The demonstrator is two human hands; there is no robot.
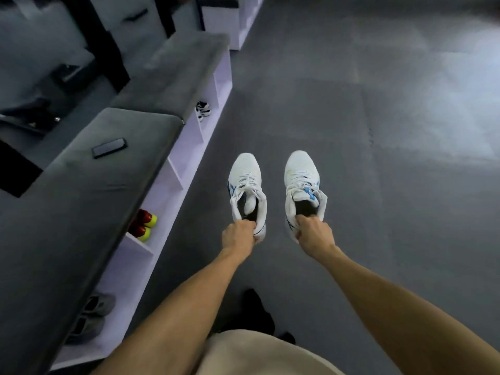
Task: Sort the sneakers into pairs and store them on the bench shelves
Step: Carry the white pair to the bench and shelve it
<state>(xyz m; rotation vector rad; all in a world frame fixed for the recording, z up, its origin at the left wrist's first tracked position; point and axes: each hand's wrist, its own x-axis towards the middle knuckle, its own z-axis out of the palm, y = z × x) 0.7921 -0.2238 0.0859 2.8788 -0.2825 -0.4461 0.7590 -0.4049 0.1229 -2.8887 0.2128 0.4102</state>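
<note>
The left hand (pixel 238 235) holds one white sneaker (pixel 247 189) by its heel, fingers curled tight; the right hand (pixel 313 231) holds the other white sneaker (pixel 303 182) the same way. Red shoes (pixel 142 224) sit in a shelf (pixel 140 246).

Our left hand (pixel 239 235) and right hand (pixel 313 231) each grip a sneaker, one (pixel 247 190) left of the other (pixel 303 185). Left of us: bench (pixel 81 212), phone (pixel 109 148) on its seat, shoes (pixel 143 224) in its shelves.
</note>
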